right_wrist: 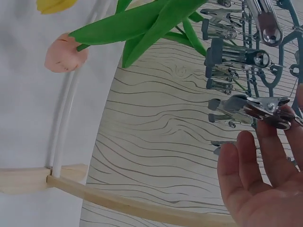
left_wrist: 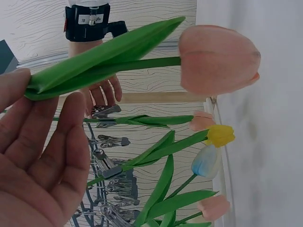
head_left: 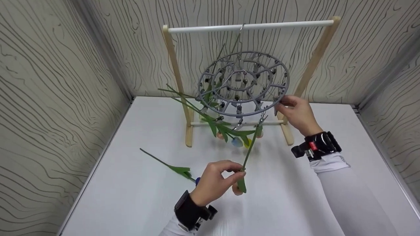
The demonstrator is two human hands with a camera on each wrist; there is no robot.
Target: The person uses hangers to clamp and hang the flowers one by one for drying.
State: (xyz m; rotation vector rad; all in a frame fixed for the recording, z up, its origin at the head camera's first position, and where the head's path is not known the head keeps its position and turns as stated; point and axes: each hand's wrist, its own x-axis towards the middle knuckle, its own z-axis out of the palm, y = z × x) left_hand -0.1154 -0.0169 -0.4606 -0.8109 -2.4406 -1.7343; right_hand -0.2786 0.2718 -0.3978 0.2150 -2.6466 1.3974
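Observation:
My left hand [head_left: 216, 180] pinches an artificial pink tulip [left_wrist: 220, 59] by its green stem and leaf, with the blossom hanging down and the stem slanting up toward the rack. At the right rim of the round grey hanging rack [head_left: 239, 114], my right hand [head_left: 300, 114] grips a metal clip [right_wrist: 255, 106] by its handle end, between thumb and fingers. No stem shows in that clip. Several tulips hang blossom-down from other clips, among them a yellow tulip [left_wrist: 221, 135], a blue-and-white tulip [left_wrist: 206, 161] and a pink one [left_wrist: 214, 206].
A wooden stand [head_left: 174, 62] with a white top bar [head_left: 279, 25] carries the rack on a hook. Left of my left hand, another tulip [head_left: 179, 169] lies on the white table [head_left: 131, 203], its dark blue blossom partly hidden. Wood-patterned panels [head_left: 42, 82] enclose the table.

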